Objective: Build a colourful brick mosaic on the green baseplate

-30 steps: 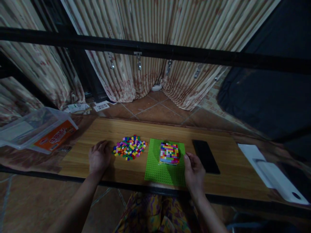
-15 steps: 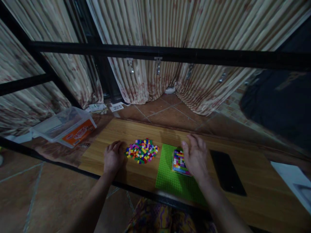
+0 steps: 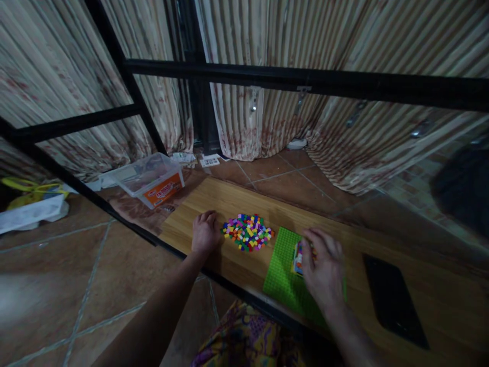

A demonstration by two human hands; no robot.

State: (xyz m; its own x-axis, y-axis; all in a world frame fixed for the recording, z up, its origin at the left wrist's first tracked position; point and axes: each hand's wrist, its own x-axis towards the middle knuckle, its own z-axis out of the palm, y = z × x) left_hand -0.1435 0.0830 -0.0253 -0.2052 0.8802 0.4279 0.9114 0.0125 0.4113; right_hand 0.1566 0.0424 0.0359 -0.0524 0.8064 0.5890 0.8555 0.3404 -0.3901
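Observation:
My left hand rests on the wooden tabletop with its fingers curled. It is just left of a loose pile of small coloured toy bricks; whatever its fingertips may hold is hidden. On the right, my right hand bends over a small block built of coloured bricks, thumb on the near left and fingers on the far side. The hand covers much of the block, and I cannot make out a single brick in its fingertips. Under the block lies a green studded baseplate.
A dark flat slab lies right of the baseplate on the table. Past the table's left end, a clear plastic bin with an orange label stands on the floor. A black metal frame bar crosses before striped curtains.
The view has swung to the left, so everything sits further right. My right hand has closed in over the brick block, covering more of it. My left hand stays beside the pile.

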